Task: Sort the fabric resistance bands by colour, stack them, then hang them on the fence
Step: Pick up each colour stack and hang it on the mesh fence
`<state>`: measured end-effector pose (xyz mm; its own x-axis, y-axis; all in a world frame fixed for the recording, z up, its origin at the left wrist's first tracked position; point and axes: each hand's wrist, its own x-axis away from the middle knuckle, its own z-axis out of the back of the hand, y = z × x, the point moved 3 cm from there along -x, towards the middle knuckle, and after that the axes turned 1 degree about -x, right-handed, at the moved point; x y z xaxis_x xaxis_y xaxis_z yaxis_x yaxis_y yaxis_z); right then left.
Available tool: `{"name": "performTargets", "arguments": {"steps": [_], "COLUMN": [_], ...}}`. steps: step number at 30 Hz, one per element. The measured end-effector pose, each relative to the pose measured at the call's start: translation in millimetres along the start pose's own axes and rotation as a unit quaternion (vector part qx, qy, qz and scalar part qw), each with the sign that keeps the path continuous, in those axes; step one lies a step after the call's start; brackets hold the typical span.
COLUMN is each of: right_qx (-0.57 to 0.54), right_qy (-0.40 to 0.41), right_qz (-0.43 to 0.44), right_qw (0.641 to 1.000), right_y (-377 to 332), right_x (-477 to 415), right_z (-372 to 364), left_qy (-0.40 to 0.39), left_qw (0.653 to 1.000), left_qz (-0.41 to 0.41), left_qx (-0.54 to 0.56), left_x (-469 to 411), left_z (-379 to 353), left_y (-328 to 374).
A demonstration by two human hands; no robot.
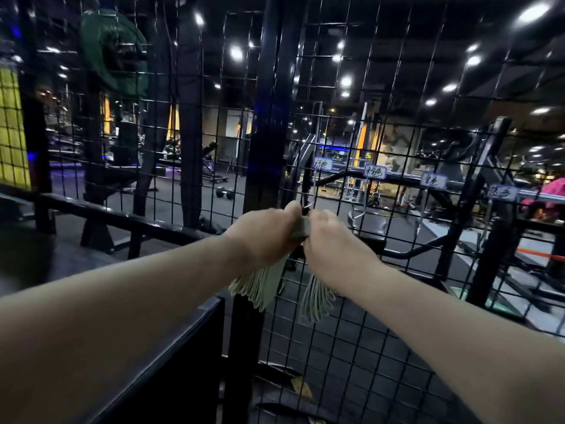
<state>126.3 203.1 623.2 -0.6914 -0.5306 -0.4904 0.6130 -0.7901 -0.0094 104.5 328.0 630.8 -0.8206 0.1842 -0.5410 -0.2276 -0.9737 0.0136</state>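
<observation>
A stack of pale green fabric resistance bands (263, 286) hangs folded between my two hands, its layered edges fanning out below both wrists. My left hand (269, 234) grips the top of the stack from the left. My right hand (330, 240) grips it from the right. Both hands are pressed up against the black wire mesh fence (367, 123), at a small metal hook (306, 207) just above my fingers. The top of the bands is mostly hidden by my fingers.
Several white paper labels with handwriting hang on the fence: one (321, 164) above my hands, others (374, 172) (433, 180) (502, 192) to the right. A thick black post (269, 102) stands left of the hands. A black railing (171, 341) runs low left. Gym machines lie beyond.
</observation>
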Motion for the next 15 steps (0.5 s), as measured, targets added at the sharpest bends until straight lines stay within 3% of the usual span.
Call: {"name": "performTargets", "arguments": {"steps": [4, 15], "right_qx": [-0.06, -0.071], "right_qy": [-0.022, -0.013], "right_qz": [-0.039, -0.055], "right_qw": [0.997, 0.996], "right_y": [2, 13], "right_x": [-7, -47], "right_z": [-8, -5], "left_qy": [0.032, 0.041], "left_qw": [0.999, 0.998], "left_qz": [-0.002, 0.024], "left_qx": [0.025, 0.039], "left_x": [-2, -35], "left_z": [-9, -21], "left_y": [-7, -27]}}
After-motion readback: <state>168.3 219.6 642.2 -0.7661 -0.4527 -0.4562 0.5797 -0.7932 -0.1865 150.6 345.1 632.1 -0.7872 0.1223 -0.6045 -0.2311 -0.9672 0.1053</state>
